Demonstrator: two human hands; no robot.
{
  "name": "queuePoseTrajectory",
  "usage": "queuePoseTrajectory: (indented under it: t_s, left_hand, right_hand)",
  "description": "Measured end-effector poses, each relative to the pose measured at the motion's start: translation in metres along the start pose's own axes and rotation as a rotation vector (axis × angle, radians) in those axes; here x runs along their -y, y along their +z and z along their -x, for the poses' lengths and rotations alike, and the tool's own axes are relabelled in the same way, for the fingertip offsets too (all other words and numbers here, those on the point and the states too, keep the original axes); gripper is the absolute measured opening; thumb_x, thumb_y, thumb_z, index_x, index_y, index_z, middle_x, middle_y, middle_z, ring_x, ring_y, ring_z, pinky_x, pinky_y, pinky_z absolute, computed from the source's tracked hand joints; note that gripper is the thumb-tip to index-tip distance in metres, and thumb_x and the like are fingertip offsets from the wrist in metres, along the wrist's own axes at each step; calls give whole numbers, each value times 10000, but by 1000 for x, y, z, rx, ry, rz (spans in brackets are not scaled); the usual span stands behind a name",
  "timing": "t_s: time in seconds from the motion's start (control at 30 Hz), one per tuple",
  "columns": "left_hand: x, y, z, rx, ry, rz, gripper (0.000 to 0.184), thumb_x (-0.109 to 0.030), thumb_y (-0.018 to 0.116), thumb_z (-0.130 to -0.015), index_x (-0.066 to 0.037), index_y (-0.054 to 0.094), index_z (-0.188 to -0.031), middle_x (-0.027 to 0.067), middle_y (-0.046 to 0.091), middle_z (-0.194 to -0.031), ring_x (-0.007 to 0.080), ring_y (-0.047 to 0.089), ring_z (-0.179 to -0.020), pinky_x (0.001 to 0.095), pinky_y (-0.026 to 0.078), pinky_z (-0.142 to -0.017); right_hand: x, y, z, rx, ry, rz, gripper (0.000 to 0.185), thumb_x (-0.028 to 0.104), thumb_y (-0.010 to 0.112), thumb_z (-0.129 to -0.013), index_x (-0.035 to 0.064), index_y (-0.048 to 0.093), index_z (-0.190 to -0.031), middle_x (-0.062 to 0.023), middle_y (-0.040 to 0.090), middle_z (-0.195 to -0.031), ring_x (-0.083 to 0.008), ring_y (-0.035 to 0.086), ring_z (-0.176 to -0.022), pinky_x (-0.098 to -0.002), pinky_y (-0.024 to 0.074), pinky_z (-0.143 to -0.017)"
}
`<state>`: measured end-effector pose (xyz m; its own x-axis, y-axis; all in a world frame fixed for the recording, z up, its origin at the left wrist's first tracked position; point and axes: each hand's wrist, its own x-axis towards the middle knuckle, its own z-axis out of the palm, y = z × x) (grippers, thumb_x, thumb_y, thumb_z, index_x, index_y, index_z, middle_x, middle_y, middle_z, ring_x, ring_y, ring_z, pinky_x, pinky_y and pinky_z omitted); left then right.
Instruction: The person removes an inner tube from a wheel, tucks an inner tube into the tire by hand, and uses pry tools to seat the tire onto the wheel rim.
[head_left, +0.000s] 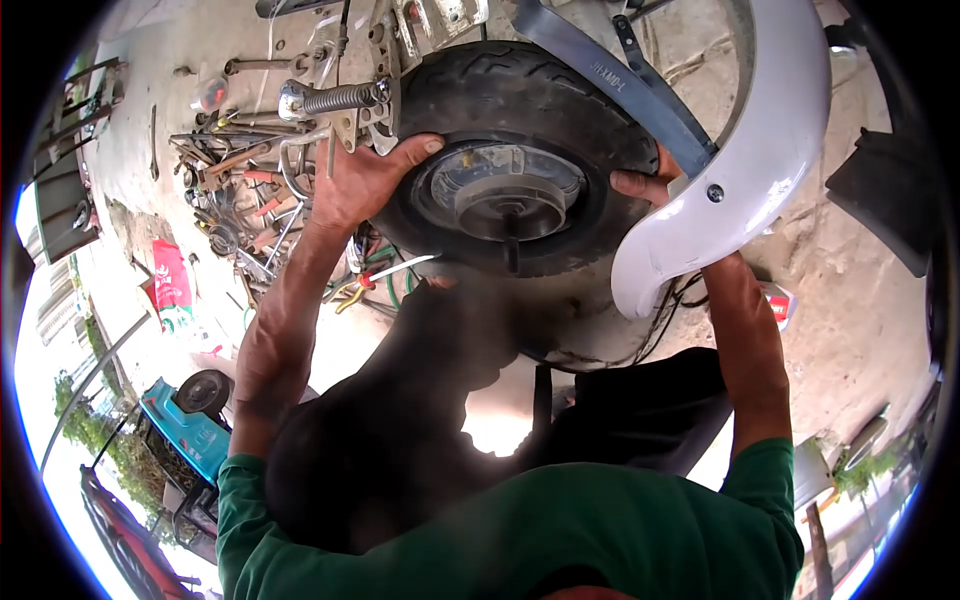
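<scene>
A wheel with a black rubber tyre [500,90] and a dusty metal hub [512,208] stands in front of me, its axle stub pointing my way. My left hand [355,185] grips the tyre's left side, thumb on the sidewall, most fingers hidden behind it. On the right side my right hand [648,187] holds the tyre too; its thumb shows, while a white fender [775,130] covers much of the hand and wrist. A dark flat bracket [620,85] runs to the fender. Close to my left hand sits a coil spring shock absorber [340,98] on a metal frame.
Many loose wrenches and hand tools [245,190] litter the floor at left. A red-and-yellow-handled tool [360,288] lies below the tyre. A red packet [172,275] is farther left, a teal vehicle [187,430] at lower left. At right are a black panel [885,195] and a small box [779,303].
</scene>
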<state>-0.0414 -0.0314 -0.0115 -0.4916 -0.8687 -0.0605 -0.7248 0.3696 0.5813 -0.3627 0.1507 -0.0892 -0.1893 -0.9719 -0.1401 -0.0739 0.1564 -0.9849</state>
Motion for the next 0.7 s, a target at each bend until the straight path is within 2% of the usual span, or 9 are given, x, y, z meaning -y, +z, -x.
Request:
queuePoseTrajectory:
  t_s: [0.03,0.17,0.27,0.4,0.47,0.57,0.63,0.7]
  left_hand:
    - [2,0,0,1,-12,-6,624,-540,906,-742,22,756,-967,164,752,-812,264,737,-722,393,594,-685]
    - [3,3,1,-19,-13,-10,653,-545,915,-728,24,746,-1000,178,755,-869,285,739,-774,405,597,-721]
    - [-2,4,0,-34,25,118,676,-518,924,-728,23,727,-1082,205,758,-988,311,744,-879,414,596,-794]
    - [-11,0,1,-51,13,5,698,-500,922,-730,25,707,-1136,187,759,-1035,315,738,-950,420,582,-845]
    - [-13,-1,1,-7,-32,-71,696,-505,917,-734,21,708,-1139,190,756,-1050,316,736,-961,418,580,-853]
    - [-10,-1,0,20,-53,-41,682,-493,909,-749,13,705,-1158,195,753,-1077,308,735,-980,411,578,-867]
    - [-6,3,1,-21,-13,18,666,-470,912,-754,12,705,-1164,192,754,-1077,304,735,-977,410,578,-867]
    - [-10,2,2,-26,-29,40,654,-443,913,-760,19,700,-1171,187,756,-1067,309,734,-968,408,578,-872]
  right_hand:
    - [3,1,0,0,19,-29,739,302,908,-738,53,592,-1358,-93,695,-1170,-192,628,-1090,-356,503,-956]
    - [-9,1,1,-62,35,51,782,340,902,-744,41,574,-1388,-91,680,-1180,-203,615,-1097,-365,480,-978]
    - [5,-2,1,-99,73,110,813,360,894,-752,35,555,-1415,-84,670,-1177,-204,611,-1093,-364,474,-973]
    - [42,-3,3,-12,188,111,782,349,878,-758,47,561,-1405,-68,666,-1140,-198,607,-1088,-358,471,-966]
    - [34,-3,1,8,141,114,760,332,874,-752,60,570,-1393,-66,665,-1135,-197,605,-1078,-361,467,-966]
    - [-1,-15,3,-47,485,118,643,166,937,-759,48,654,-1324,4,658,-854,-99,585,-745,-281,451,-657]
    - [26,-3,3,-44,307,89,693,255,901,-755,62,608,-1353,-36,661,-1039,-163,596,-960,-337,460,-860]
    - [27,-2,0,-4,116,112,741,296,890,-750,64,576,-1380,-54,659,-1150,-194,598,-1082,-362,463,-968]
